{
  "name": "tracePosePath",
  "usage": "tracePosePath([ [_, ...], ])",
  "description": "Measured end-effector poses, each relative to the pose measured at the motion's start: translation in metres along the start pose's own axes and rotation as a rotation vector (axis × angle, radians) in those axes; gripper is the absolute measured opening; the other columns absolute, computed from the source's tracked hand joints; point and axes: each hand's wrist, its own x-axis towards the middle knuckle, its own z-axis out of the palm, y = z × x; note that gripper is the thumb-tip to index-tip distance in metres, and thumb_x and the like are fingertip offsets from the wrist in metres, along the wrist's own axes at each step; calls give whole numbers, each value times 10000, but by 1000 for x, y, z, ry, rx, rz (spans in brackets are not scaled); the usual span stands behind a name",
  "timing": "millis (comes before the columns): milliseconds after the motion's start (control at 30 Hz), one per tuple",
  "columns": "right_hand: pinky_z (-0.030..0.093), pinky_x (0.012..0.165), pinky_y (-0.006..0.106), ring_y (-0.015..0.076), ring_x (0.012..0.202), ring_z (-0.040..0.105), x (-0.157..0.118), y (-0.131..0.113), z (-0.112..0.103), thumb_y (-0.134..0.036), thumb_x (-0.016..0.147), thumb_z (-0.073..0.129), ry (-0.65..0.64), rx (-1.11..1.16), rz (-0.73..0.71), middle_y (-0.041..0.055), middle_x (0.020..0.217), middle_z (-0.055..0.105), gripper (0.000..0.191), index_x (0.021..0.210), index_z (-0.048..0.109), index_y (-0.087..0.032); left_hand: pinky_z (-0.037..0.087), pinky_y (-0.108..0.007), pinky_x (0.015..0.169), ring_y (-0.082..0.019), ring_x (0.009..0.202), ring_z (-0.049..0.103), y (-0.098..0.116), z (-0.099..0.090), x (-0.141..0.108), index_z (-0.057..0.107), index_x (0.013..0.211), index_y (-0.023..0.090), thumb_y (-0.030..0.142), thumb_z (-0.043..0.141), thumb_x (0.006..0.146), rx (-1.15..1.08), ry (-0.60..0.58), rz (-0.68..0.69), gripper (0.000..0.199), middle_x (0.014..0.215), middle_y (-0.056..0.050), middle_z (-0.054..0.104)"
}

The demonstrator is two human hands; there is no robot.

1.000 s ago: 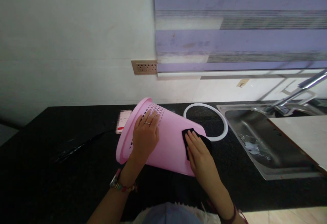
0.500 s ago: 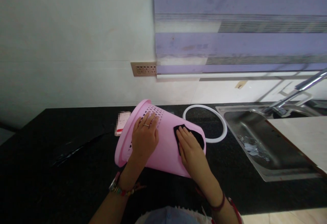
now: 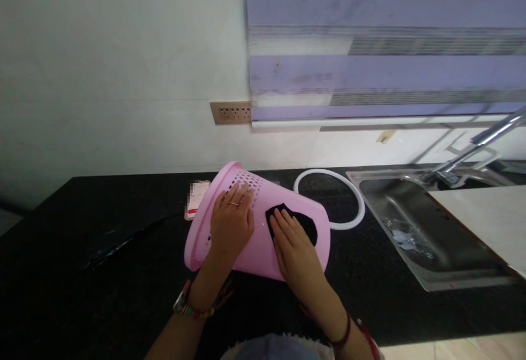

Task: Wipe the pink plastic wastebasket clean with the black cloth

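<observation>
A pink plastic wastebasket (image 3: 257, 234) with rows of round holes near its rim lies on its side on the black countertop, its mouth to the left. My left hand (image 3: 232, 220), a ring on one finger, rests on its perforated part with fingers spread. Lower down the wall, toward the base, my right hand (image 3: 293, 247) has its fingers together and presses a folded black cloth (image 3: 306, 226) against the pink surface. A white plastic ring (image 3: 359, 201) lies behind the base, to the right. The right thumb is hidden.
At right is a steel sink (image 3: 405, 228) with a faucet (image 3: 456, 168); a pale board (image 3: 485, 212) covers part of it. A phone (image 3: 198, 198) lies behind the basket's mouth. Crumpled black plastic (image 3: 123, 242) is at left. A wall socket (image 3: 231, 113) sits above the counter.
My right hand and the black cloth have slid left along the wastebasket, away from its base. My left hand stays on the perforated part, and the wastebasket has hardly moved.
</observation>
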Motion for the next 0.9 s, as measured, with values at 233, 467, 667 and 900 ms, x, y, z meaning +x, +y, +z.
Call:
tracePosePath([
  [233, 469, 961, 426, 249, 1205, 491, 1, 4, -6, -71, 842, 364, -38, -2, 24, 144, 1237, 579, 420, 1212, 564, -81, 359, -451, 1001, -249, 1164, 512, -1, -1, -1, 600, 1120, 163, 122, 397, 829, 0, -1, 26, 357, 1193, -92, 616],
  [467, 465, 963, 417, 240, 1168, 526, 10, 5, -13, -42, 798, 374, -73, 27, -8, 130, 1195, 611, 415, 1127, 621, -95, 355, -453, 999, -246, 1158, 518, -2, 0, -6, 596, 1128, 178, 122, 403, 824, -8, 32, 29, 364, 1180, -92, 624],
  [667, 460, 962, 422, 245, 1175, 520, 15, 2, -9, -54, 808, 379, -73, 26, -31, 123, 1206, 606, 415, 1150, 609, -103, 343, -463, 1010, -253, 1170, 508, 0, 0, -7, 594, 1134, 175, 113, 402, 813, -3, 21, 1, 380, 1184, -96, 621],
  [900, 439, 981, 413, 221, 1196, 500, 2, 15, -13, -37, 791, 379, -113, 59, -44, 120, 1210, 604, 448, 1174, 593, -127, 356, -455, 1006, -246, 1173, 505, 0, 0, -7, 593, 1136, 183, 124, 400, 817, 1, 26, 0, 378, 1204, -83, 611],
])
